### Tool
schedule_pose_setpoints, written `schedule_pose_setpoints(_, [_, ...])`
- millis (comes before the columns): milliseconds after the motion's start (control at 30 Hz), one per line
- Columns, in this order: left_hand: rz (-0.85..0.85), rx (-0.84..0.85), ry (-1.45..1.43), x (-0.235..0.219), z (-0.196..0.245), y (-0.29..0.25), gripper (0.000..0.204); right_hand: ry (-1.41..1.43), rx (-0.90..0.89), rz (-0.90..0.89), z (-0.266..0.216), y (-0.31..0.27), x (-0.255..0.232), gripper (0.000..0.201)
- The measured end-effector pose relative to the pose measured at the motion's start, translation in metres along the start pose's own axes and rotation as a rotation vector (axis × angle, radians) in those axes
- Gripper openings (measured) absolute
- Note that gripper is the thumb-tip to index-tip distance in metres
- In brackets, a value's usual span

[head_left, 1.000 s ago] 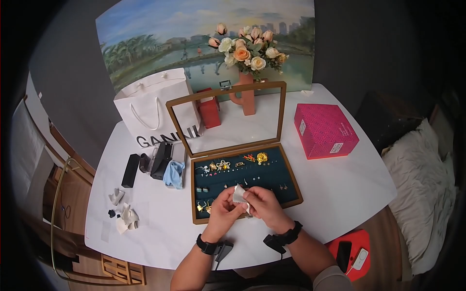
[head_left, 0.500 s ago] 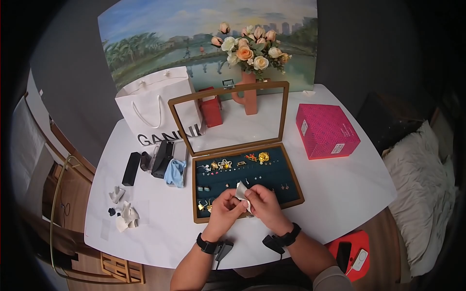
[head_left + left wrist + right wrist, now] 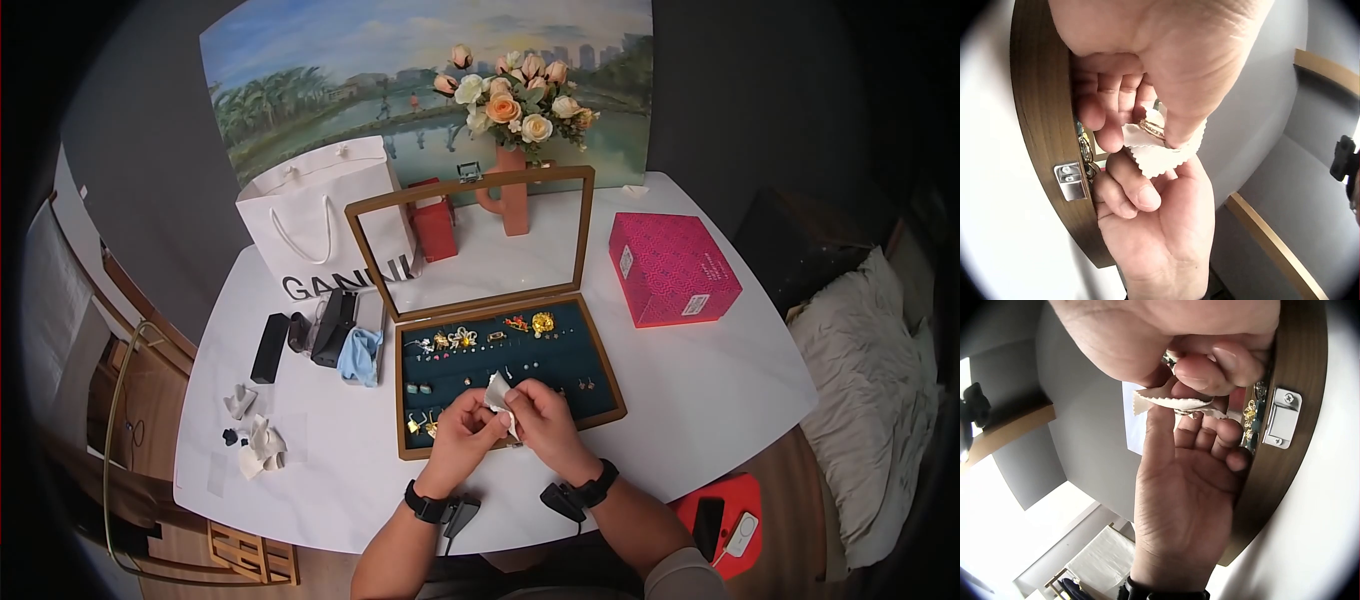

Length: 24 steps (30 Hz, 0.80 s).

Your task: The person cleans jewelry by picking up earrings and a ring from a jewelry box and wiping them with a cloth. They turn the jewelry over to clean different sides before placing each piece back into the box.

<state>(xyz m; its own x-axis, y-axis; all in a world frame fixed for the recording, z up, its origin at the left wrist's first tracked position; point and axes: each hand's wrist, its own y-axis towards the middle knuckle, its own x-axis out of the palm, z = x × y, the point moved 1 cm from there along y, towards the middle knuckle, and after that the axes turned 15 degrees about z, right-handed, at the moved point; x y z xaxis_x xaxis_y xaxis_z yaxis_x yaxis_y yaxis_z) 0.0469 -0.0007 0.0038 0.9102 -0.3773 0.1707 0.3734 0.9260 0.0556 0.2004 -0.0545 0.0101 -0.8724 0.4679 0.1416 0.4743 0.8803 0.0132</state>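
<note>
A small white cloth with a zigzag edge (image 3: 1159,160) is held between both hands above the front edge of the jewelry case (image 3: 490,350). A gold ring with tiny stones (image 3: 1152,129) lies against the cloth in the left wrist view. The left hand (image 3: 459,440) pinches the ring and cloth with thumb and fingers. From the other side the right hand (image 3: 550,431) grips the cloth, its fingers curled. Rows of earrings and gold pieces (image 3: 462,339) rest on the case's dark green lining, partly hidden by the hands. The glass lid (image 3: 590,235) stands raised.
Left of the case are a blue cloth (image 3: 360,357), black cases (image 3: 268,349) and crumpled pale cloths (image 3: 262,447). Behind stand a white paper bag (image 3: 325,220), a red box (image 3: 434,230) and a vase of roses (image 3: 514,195). A pink box (image 3: 674,270) sits at the right.
Both hands keep their hold on the cloth, with only slight finger movement. The head view has shifted a little; the objects on the table stay in place.
</note>
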Motion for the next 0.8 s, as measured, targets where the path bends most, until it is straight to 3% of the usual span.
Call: schedule_pose_setpoints(800, [-0.025, 0.001, 0.037, -0.0024, -0.0041, 0.0017, 0.027, -0.017, -0.063, 0.019, 0.0009, -0.0005, 0.0018, 0.021])
